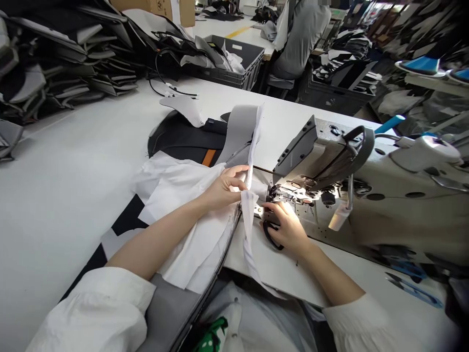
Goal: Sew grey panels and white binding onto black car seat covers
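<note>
My left hand (226,188) pinches a white fabric strip (248,210) at the edge of the layered piece. The strip's loose end hangs over the table's front edge. Under my left wrist, white lining (183,195) covers part of a black and grey sewn piece (183,137) with an orange tab (208,157). My right hand (289,227) is closed on black-handled scissors (271,237), beside the sewing machine's lit needle area (278,192). Its fingers hide most of the scissors, and the blades cannot be made out clearly.
The sewing machine (330,161) takes up the right side. Blue-handled snips (414,289) lie at the lower right. Stacked dark pieces (73,58) stand at the back left, near a grey crate (234,73). A person in grey (302,39) sits beyond.
</note>
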`<act>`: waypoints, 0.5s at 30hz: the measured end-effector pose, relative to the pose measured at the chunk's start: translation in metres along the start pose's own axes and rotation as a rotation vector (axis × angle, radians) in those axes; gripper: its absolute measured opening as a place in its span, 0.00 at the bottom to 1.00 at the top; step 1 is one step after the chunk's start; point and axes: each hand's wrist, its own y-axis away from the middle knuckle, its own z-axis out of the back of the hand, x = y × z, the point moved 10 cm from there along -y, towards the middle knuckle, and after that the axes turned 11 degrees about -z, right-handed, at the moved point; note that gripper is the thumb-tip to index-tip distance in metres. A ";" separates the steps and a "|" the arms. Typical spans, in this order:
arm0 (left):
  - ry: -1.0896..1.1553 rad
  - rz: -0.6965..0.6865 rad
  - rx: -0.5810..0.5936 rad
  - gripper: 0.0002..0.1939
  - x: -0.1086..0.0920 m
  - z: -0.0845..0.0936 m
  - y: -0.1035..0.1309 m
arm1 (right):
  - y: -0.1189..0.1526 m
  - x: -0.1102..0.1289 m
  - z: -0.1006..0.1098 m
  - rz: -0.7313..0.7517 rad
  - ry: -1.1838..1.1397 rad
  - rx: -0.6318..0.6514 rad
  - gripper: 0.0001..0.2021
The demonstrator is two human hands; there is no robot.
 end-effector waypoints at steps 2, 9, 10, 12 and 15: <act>-0.124 -0.031 -0.019 0.12 -0.005 0.006 -0.001 | -0.001 -0.002 0.003 -0.010 0.024 -0.024 0.20; -0.572 -0.147 0.236 0.16 -0.015 -0.003 0.002 | 0.004 -0.003 -0.009 -0.001 0.074 0.037 0.21; -0.613 -0.140 0.228 0.16 -0.013 -0.001 0.002 | 0.003 -0.001 -0.011 0.002 0.080 0.039 0.21; -0.679 -0.149 0.169 0.17 -0.013 0.005 0.002 | 0.001 0.003 -0.012 0.003 0.083 0.037 0.21; -0.726 -0.272 0.083 0.15 -0.022 0.008 0.002 | -0.001 0.007 -0.012 0.012 0.076 0.023 0.21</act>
